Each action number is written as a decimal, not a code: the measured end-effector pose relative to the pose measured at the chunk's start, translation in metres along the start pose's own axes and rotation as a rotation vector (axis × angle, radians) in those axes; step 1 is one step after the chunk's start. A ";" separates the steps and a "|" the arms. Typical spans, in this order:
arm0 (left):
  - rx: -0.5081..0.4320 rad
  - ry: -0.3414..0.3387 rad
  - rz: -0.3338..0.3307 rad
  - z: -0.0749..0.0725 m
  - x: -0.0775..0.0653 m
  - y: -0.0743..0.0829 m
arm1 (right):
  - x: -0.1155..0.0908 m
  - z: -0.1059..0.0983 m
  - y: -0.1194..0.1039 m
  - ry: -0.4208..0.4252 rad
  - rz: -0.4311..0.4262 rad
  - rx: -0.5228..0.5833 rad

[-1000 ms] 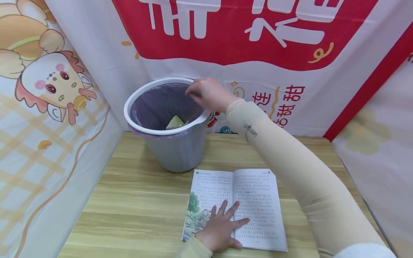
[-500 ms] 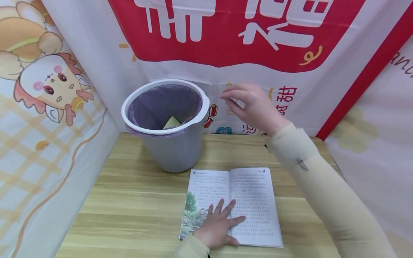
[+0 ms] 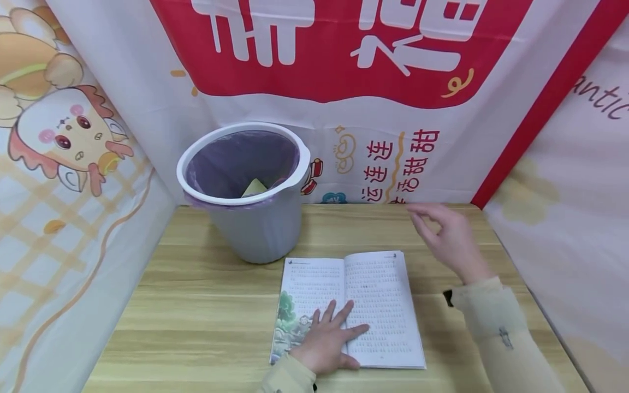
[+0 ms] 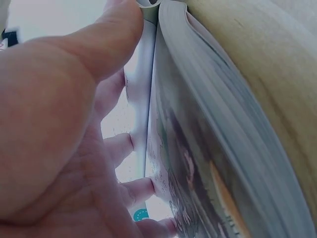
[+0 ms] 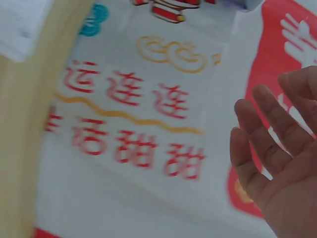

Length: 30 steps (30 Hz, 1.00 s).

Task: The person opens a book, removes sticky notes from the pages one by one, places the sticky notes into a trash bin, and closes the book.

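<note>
An open book (image 3: 378,305) with printed text and a green landscape picture lies on the wooden table. My left hand (image 3: 326,339) rests across its centre fold with fingers spread; the left wrist view shows the page edges (image 4: 237,119) close beside that palm. To the right of the book, my right hand (image 3: 451,240) is in the air with loosely bent fingers and nothing in them. In the right wrist view its fingers (image 5: 267,148) are relaxed and apart. Behind the book stands a grey bin (image 3: 265,229) with a white rim and purple liner, a yellow-green piece (image 3: 254,188) inside.
A white and red printed cloth (image 3: 324,112) hangs behind the wooden table (image 3: 196,316). Patterned cloths (image 3: 64,218) also close off the left and right sides. The bin stands at the back left, close to the back cloth.
My right hand has left the bin's rim and moved right and down towards the table's right side. My left hand has stayed on the book. The view has shifted slightly.
</note>
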<state>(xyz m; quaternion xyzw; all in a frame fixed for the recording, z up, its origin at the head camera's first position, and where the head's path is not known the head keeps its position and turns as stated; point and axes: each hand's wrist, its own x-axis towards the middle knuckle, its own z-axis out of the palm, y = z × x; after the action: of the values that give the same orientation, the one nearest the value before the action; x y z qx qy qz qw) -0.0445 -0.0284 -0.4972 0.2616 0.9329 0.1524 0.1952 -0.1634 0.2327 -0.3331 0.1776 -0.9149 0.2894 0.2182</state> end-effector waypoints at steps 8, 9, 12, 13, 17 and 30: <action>-0.007 0.011 -0.003 -0.002 -0.002 0.000 | -0.094 0.025 0.044 -0.169 0.469 0.076; -0.008 0.013 -0.001 -0.003 -0.003 0.000 | -0.103 0.029 0.047 -0.191 0.504 0.087; -0.012 0.016 0.006 -0.004 -0.003 0.001 | -0.129 0.037 0.052 -0.251 0.589 0.120; -0.014 0.015 0.008 -0.005 -0.003 0.001 | -0.136 0.040 0.052 -0.264 0.614 0.135; -0.018 0.011 0.013 -0.007 -0.003 0.002 | -0.158 0.048 0.048 -0.299 0.711 0.192; -0.012 0.012 0.003 -0.007 -0.004 0.004 | -0.191 0.072 0.029 -0.318 0.782 0.185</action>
<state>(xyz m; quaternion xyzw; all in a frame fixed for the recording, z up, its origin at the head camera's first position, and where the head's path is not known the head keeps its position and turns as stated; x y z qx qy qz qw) -0.0427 -0.0280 -0.4884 0.2610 0.9326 0.1600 0.1911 -0.0367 0.2493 -0.4951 -0.1212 -0.9058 0.4002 -0.0682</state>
